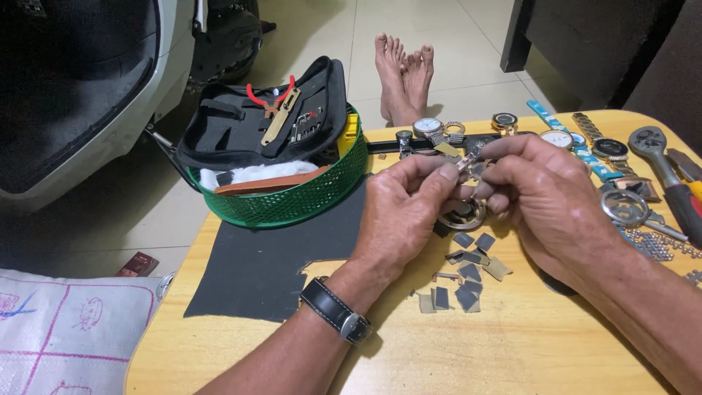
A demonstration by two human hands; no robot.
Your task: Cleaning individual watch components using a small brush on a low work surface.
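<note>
Near the frame's centre, a small watch-band link [463, 162] is pinched by both hands [468, 197] above the worktop [512, 344]; steady support is advised.

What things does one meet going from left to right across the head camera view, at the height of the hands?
Black mat → left hand → small metal watch piece pinched between both hands → right hand → loose watch case → red-handled tool.

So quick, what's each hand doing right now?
Left hand: closed, pinching a small metal watch part.
Right hand: closed on the same part.
</note>
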